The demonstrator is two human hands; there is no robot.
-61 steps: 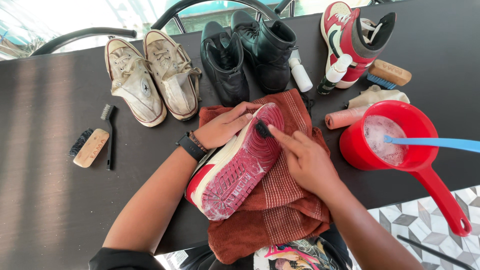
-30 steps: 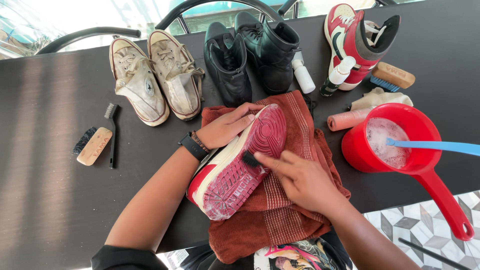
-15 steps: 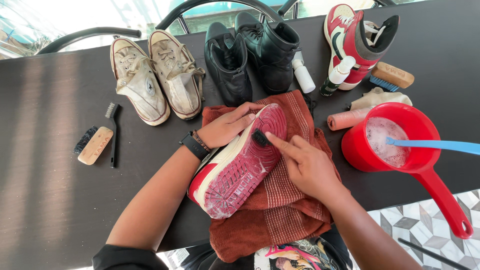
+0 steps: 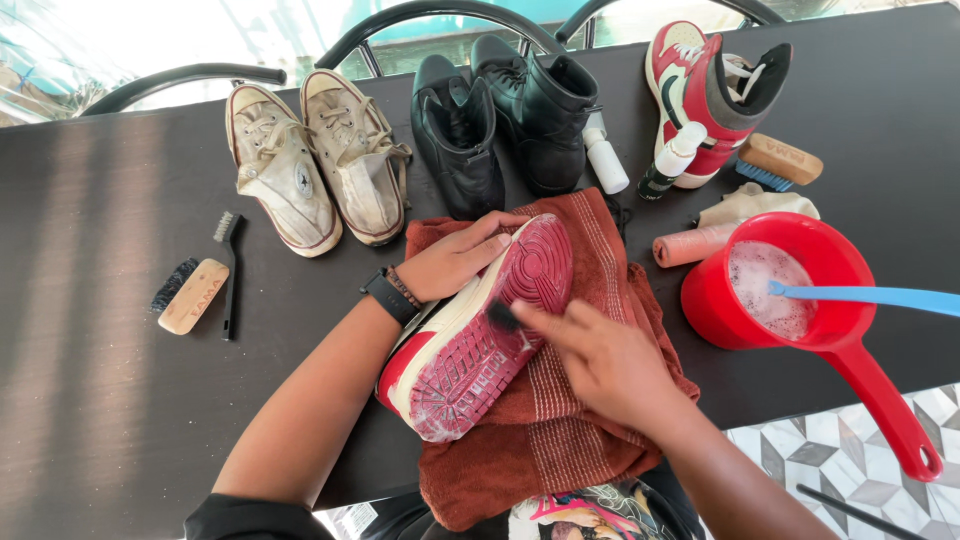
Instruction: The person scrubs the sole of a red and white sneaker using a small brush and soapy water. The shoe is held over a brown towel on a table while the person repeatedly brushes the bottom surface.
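Hands at work on a red-soled sneaker (image 4: 478, 340), which lies sole-up on a rust-brown towel (image 4: 570, 420) spread over the dark table (image 4: 100, 400). The left hand (image 4: 455, 260), a black watch at its wrist, lies flat with fingers pressed over the shoe's upper edge near the toe, steadying it. The right hand (image 4: 600, 360) is curled tight, its fingertips pinching a small dark brush (image 4: 500, 315) whose head touches the middle of the sole.

Beyond the left hand stand a pair of worn cream canvas sneakers (image 4: 315, 165) and a pair of black leather boots (image 4: 505, 125). Outward of the left forearm lie a wooden-backed brush (image 4: 190, 295) and a slim black brush (image 4: 230, 270), just beside each other.

Just past the right hand sits a red ladle-shaped scoop (image 4: 800, 300) of foamy water with a blue handle (image 4: 870, 296) resting across its rim. Farther beyond it are a red, white and black high-top sneaker (image 4: 705, 90), two small white bottles (image 4: 640, 160) and another wooden brush (image 4: 782, 160).
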